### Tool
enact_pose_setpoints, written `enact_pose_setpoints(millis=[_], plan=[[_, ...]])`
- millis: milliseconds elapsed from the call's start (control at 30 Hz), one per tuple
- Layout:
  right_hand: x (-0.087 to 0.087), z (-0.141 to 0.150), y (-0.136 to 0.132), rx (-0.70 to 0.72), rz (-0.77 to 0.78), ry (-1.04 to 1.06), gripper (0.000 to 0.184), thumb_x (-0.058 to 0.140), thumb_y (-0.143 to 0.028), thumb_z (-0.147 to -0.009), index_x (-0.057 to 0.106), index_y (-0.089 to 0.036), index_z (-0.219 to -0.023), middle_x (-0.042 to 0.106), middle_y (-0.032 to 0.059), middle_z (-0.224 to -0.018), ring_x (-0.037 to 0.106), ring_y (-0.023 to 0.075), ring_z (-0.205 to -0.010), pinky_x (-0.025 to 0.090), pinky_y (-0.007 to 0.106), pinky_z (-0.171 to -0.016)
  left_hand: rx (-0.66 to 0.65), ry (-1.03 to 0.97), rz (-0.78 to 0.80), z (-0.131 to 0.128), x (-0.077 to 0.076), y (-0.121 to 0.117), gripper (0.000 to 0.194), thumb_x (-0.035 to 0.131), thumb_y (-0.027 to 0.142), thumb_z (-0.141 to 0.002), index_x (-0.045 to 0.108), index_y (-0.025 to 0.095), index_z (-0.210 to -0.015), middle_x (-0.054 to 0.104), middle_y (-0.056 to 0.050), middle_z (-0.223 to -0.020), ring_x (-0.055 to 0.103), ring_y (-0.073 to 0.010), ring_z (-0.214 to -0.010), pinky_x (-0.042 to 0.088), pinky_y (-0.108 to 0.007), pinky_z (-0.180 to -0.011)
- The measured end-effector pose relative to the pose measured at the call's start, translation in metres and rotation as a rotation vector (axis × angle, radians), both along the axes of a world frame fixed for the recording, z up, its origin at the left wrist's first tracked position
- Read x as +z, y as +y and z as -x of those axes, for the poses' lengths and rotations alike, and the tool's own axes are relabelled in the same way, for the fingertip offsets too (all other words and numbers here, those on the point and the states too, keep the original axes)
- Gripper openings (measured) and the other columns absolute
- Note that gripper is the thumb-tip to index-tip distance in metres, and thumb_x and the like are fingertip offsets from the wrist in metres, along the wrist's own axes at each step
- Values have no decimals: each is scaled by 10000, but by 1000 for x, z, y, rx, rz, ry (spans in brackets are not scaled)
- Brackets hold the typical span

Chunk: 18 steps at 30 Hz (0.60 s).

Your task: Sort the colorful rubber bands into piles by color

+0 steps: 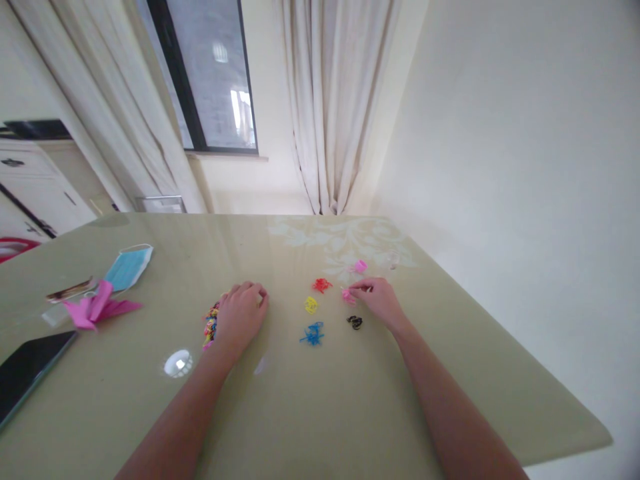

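Note:
My left hand [241, 312] rests palm down on the table against a mixed heap of small coloured rubber bands [211, 325], covering part of it. Its fingers are loosely bent and a little apart, with nothing visible in them. Farther right, my right hand [377, 298] pinches thumb and forefinger together at a small pile of pink rubber bands [349, 297]; a pink band appears to be at the fingertips. Around it lie sorted piles: red bands [321, 285], yellow bands [311, 305], blue bands [313, 334] and black bands [355, 323]. A small pink object [361, 267] sits just beyond the pink pile.
On the left of the glossy table [320, 413] are a pink folded-paper bird [99, 307], a blue face mask [129, 268] and a dark phone [33, 367]. A bright round reflection shows by my left forearm. A white wall [525, 167] runs along the table's right side.

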State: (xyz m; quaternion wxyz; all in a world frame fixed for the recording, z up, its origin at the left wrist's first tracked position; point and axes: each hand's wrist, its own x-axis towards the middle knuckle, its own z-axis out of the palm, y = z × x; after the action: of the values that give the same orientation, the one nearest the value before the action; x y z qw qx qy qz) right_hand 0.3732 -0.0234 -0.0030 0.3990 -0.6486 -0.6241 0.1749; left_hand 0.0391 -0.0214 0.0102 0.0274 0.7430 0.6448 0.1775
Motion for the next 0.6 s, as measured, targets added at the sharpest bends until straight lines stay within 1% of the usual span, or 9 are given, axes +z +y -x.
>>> enact_pose_setpoints(millis=[67,133,167,233,300,400,467,600], plan=[[2,0,0,-21,-24,-28,138,732,-263,-723,851,-207,-766,695,35,-611,554,164,-554,390,290,-564,-53,-328,17,-4,4,0,259,516,357,-961,723,201,-941,778,-100,-986,703,-270,-963,514,-387,-882],[8,6,-4,-4,-77,-5,170,752,-286,-740,857,-199,-842,697,39,-654,539,158,-570,398,290,-578,-140,-710,82,-9,10,-2,303,565,458,-942,717,196,-960,781,-73,-920,697,-219,-839,539,-343,-808],[12,13,-7,22,-113,21,190,764,-311,-762,857,-195,-880,693,40,-676,526,154,-579,399,288,-582,-183,-874,126,-13,13,-4,342,606,508,-916,721,190,-967,781,-65,-899,687,-201,-796,548,-326,-777],[20,31,-16,112,-188,114,249,771,-392,-830,851,-192,-955,672,38,-703,490,142,-580,385,283,-569,-249,-1090,222,-21,17,-10,403,704,559,-845,750,178,-968,787,-63,-891,675,-180,-766,565,-310,-763],[26,52,-27,237,-211,191,286,776,-448,-867,847,-209,-1005,651,30,-730,465,134,-585,369,277,-557,-293,-1186,308,-30,19,-17,416,778,549,-794,786,174,-972,800,-69,-927,694,-181,-812,579,-314,-814],[27,77,-40,352,-222,264,266,798,-433,-869,841,-216,-1018,644,23,-773,444,121,-581,357,274,-547,-354,-1199,383,-39,19,-24,387,824,505,-774,819,178,-981,805,-62,-898,705,-183,-839,581,-313,-840],[25,84,-43,372,-218,278,224,793,-407,-878,840,-217,-988,641,20,-772,452,121,-586,354,276,-552,-380,-1187,411,-43,18,-26,354,828,476,-778,823,178,-969,802,-55,-860,702,-176,-819,577,-302,-820],[21,83,-43,373,-197,281,177,755,-368,-902,829,-207,-910,663,30,-776,484,131,-614,364,286,-576,-395,-1163,441,-44,18,-28,307,834,434,-773,814,168,-925,804,-60,-842,707,-173,-782,576,-292,-772]])
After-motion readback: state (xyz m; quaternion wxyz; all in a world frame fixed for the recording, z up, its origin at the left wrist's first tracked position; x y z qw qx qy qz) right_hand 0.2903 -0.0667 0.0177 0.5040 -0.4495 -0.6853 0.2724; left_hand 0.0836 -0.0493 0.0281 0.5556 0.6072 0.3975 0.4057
